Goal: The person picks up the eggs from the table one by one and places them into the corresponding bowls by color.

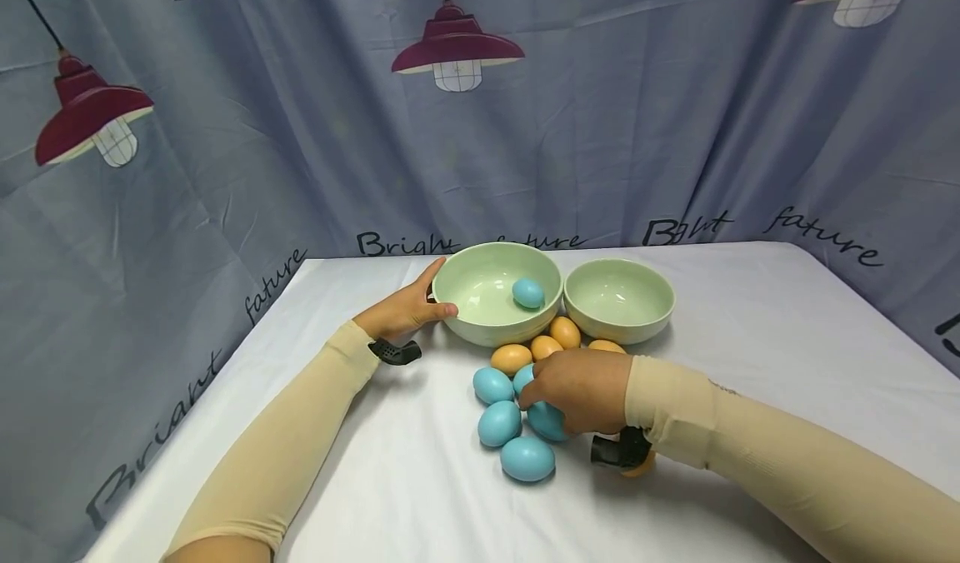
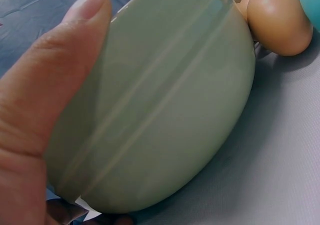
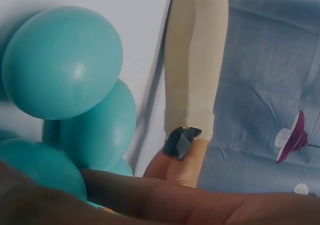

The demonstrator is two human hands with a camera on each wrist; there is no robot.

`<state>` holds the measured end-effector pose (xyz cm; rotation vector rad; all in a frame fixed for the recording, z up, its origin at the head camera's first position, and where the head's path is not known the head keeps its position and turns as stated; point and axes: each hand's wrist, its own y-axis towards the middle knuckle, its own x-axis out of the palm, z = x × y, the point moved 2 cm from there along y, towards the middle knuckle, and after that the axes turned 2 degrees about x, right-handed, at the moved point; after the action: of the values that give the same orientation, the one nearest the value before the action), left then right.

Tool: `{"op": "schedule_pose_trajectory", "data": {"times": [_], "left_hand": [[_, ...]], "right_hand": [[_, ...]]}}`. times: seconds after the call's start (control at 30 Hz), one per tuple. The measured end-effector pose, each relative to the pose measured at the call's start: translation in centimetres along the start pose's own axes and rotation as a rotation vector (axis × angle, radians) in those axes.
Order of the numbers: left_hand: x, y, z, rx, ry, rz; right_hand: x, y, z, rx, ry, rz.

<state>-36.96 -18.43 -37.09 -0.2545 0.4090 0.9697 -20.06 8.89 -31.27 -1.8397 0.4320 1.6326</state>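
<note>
My left hand (image 1: 408, 306) grips the left side of the larger pale green bowl (image 1: 480, 330), its thumb at the rim. In the left wrist view that thumb (image 2: 65, 50) lies against the bowl's wall. A blue egg (image 1: 528, 293) lies inside this bowl. My right hand (image 1: 581, 390) is low over a cluster of blue eggs on the cloth, its fingers curled round a blue egg (image 3: 42, 170) that it partly hides. Beside it sit other blue eggs (image 1: 528, 459), in front and to the left. Another blue egg (image 1: 523, 377) shows by the fingertips.
Right of the larger bowl stands a smaller green bowl (image 1: 618, 313). Several orange-brown eggs (image 1: 512, 358) lie in front of the bowls, and one more egg (image 1: 639, 466) is partly hidden under the right wrist. A white cloth (image 1: 405, 480) covers the table; a printed curtain (image 1: 600, 146) hangs behind.
</note>
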Motion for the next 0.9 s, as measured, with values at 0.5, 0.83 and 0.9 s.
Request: {"op": "schedule_pose_trajectory", "data": {"times": [0.5,0.83,0.9], "left_hand": [[0.1,-0.1,0.1,-0.003,-0.005,0.007],[0.1,0.2,-0.1,0.001,-0.010,0.009],[-0.2,0.0,-0.3,0.001,0.001,0.002]], "right_hand": [[0.0,0.2,0.7,-0.002,0.124,-0.057],[-0.9,0.2,3.7,-0.121,0.340,-0.050],[-0.9,0.5,4.4,-0.133,0.408,-0.056]]}}
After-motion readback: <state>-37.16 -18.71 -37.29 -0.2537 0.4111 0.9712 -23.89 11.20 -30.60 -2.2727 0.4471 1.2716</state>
